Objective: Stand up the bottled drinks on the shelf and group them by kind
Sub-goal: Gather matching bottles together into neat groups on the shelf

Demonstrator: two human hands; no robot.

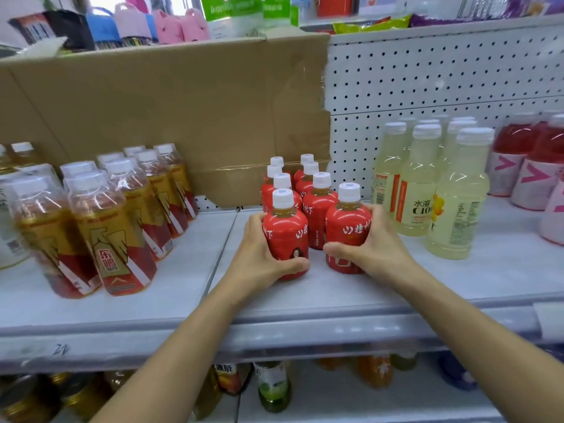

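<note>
red bottles [286, 236] in left grip [259, 256], right grip [378, 244]

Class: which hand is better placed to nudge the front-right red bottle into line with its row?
Right. The right hand grips that red bottle; the left hand holds the neighbouring bottle.

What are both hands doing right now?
Left hand: gripping a small red-labelled plastic bottle with a white cap.
Right hand: gripping the matching red-labelled bottle beside it.
</note>
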